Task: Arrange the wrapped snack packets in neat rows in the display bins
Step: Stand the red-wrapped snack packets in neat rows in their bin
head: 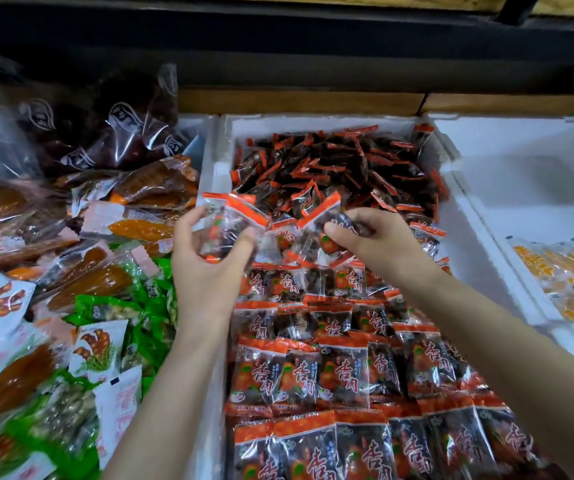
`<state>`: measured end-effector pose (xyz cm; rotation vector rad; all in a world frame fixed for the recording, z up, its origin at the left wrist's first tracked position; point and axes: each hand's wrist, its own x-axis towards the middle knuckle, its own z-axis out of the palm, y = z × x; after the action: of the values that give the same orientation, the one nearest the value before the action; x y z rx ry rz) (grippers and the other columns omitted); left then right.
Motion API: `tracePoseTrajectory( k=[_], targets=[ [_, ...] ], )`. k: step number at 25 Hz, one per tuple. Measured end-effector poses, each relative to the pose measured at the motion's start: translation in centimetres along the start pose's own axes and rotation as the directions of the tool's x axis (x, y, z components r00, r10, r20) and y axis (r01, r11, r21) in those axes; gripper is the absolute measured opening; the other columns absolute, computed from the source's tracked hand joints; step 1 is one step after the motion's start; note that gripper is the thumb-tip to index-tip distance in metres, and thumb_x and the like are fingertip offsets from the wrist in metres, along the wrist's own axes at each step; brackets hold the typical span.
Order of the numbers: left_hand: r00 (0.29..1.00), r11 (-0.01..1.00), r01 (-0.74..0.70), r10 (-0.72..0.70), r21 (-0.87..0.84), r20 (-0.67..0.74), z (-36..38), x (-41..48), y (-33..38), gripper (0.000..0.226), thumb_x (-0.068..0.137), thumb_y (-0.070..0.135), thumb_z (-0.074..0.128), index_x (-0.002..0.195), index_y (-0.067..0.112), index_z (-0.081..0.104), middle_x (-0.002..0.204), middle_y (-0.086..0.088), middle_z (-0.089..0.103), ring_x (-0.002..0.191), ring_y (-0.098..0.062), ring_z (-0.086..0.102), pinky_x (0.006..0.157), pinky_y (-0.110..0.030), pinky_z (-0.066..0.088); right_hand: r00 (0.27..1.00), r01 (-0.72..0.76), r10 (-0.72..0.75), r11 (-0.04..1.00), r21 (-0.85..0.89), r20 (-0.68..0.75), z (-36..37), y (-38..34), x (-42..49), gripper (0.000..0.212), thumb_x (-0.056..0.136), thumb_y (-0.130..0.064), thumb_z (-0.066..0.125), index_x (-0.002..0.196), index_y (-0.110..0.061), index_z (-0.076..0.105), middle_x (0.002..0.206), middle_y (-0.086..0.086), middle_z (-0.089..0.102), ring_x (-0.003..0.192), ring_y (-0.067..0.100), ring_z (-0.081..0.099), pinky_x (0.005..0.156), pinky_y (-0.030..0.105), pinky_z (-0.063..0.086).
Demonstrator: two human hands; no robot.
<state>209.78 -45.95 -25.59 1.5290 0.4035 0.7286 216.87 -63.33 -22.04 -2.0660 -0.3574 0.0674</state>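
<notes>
I see the bin (313,123). Its near half holds rows (330,372) of flat packets, long axes pointing away from me, with a loose pile (330,161) at the far end. Over mid-bin my left hand (205,265) grips a packet (233,220), and my right hand (368,237) pinches a second packet (318,216). Both have their orange seals at the far end.

A wooden ledge (299,102) ran behind the white foam bins. The middle bin (213,161) held red snack packets (344,368), in neat rows at its near half and heaped loose at the far half. The right bin (521,157) held orange packets (569,271) near its front. Mixed packets (70,271) lay piled on the left.
</notes>
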Motion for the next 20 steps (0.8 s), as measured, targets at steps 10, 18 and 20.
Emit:
tracePoseTrajectory(
  k=[10,18,20],
  targets=[
    [0.997,0.998,0.053,-0.055,-0.034,-0.049,-0.6,1.2,-0.4,0.041,0.081,0.030,0.073,0.119,0.027,0.056,0.111,0.016,0.060,0.101,0.008,0.056,0.077,-0.005,0.044,0.977,-0.039,0.100,0.952,-0.304,0.190,10.3,1.0,3.6,0.047,0.090,-0.029,0.061,0.123,-0.001,0.042,0.068,0.000,0.055,0.074,0.022,0.056,0.061,0.025,0.037],
    [0.967,0.955,0.253,-0.249,-0.155,0.047,-0.1,0.9,-0.8,0.031,0.075,0.050,0.073,0.098,0.045,0.052,0.129,0.007,0.052,0.120,-0.013,0.052,0.103,-0.035,0.042,0.986,0.074,-0.008,0.917,-0.392,0.166,9.6,0.4,1.9,0.036,0.096,-0.026,0.051,0.127,-0.008,0.044,0.099,0.007,0.063,0.081,0.020,0.060,0.068,0.032,0.048],
    [0.961,0.946,0.274,-0.262,-0.173,0.087,-0.1,0.9,-0.7,0.046,0.061,0.061,0.072,0.100,0.045,0.054,0.127,0.003,0.058,0.118,-0.018,0.056,0.103,-0.047,0.045,0.996,0.027,-0.032,0.997,0.068,0.082,8.2,-0.8,0.6,0.029,0.098,-0.023,0.045,0.123,-0.009,0.049,0.091,-0.001,0.061,0.074,0.012,0.060,0.065,0.024,0.052]
  ],
)
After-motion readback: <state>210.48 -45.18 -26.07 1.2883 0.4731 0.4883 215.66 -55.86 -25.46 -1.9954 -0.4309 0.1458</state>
